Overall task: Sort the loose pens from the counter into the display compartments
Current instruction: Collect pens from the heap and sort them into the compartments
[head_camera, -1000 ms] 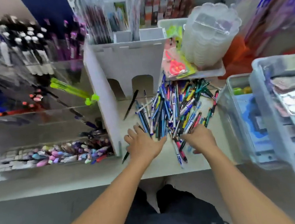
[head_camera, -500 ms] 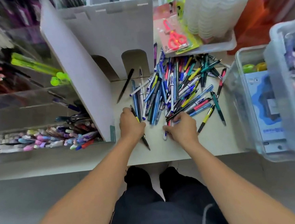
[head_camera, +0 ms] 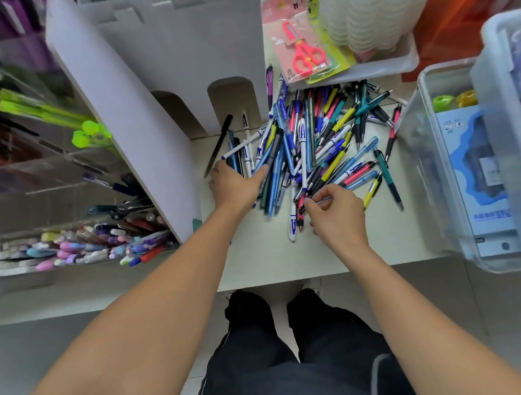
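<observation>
Dozens of loose pens (head_camera: 321,148) heaped mid-worktop (head_camera: 258,260), awaiting sorting into the clear display compartments (head_camera: 67,239) at its left edge; left hand (head_camera: 236,185) palm-down, fingers spread flat on blue pens; right hand (head_camera: 337,212) fingers curled, pinching one pen at the heap's near edge.

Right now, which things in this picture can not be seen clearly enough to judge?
- Left hand, head view: its fingers lie among the pens; whether they grip one is hidden by the hand's back.
- Right hand: fingertips curl at a thin pen; which pen is too small to tell.
- Display compartments, left: blurred, pen types unclear.
- Clear bins, right: cut by the edge, contents blurred.
</observation>
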The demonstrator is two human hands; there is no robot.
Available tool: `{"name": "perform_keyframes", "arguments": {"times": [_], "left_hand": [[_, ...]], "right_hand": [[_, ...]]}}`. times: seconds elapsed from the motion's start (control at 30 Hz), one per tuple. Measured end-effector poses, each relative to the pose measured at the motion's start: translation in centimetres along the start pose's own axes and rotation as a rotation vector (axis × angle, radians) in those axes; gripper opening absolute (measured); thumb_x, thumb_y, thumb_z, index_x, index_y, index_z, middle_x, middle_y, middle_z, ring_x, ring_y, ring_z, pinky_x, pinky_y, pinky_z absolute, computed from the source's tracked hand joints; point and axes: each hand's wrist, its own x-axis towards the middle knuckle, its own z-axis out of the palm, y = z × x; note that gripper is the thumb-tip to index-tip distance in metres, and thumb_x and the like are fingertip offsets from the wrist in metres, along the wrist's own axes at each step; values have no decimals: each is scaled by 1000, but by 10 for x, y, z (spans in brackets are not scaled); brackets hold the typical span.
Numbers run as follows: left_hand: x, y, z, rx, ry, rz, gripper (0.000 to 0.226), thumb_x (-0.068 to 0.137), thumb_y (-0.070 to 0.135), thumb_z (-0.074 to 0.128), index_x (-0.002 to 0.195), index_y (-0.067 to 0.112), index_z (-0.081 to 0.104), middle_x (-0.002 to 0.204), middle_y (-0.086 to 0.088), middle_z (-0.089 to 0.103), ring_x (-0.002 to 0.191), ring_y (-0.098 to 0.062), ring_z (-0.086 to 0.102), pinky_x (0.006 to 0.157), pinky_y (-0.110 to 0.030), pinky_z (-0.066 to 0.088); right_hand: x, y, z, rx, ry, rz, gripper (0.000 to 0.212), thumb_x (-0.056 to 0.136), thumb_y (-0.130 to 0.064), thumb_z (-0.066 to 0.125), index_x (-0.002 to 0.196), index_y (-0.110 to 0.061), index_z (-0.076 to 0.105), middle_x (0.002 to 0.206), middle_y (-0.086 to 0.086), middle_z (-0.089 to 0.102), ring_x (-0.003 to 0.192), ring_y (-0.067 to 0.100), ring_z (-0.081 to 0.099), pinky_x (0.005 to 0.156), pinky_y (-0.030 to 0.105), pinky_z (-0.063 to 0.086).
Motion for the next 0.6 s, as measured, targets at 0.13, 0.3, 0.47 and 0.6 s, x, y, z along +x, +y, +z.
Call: {"name": "perform_keyframes", "arguments": {"times": [0.13,0.3,0.47,0.6], "left_hand": [[14,14,6,144,-10,16,98,62,52,84,137,3,43,131,-16,51,120,-36,53,97,-52,53],[10,23,-4,396,-12,99,52,80,26,77,120,2,55,115,-13,59,106,-32,60,81,-37,54],[2,34,-19,453,-105,41,21,84,15,70,103,7,63,85,-3,56,71,-18,59,50,-25,43],[-15,27,-30,367,-208,-33,6,82,16,65,86,12,62,75,-2,59,61,-15,57,45,-23,38]], "right_hand": [[-3,-1,1,18,-4,-16,12,89,-26,70,79,-21,64,64,-1,68,61,18,68,64,44,61],[-6,-4,0,13,5,-22,11,89,-24,69,79,-21,65,64,-1,67,61,17,68,61,44,61],[-5,-8,2,9,-4,-10,11,89,-24,69,79,-21,65,62,-3,67,58,13,68,62,45,62],[-4,-16,1,19,-22,-10,10,92,-20,68,82,-18,66,63,-3,66,52,9,66,63,44,62]]}}
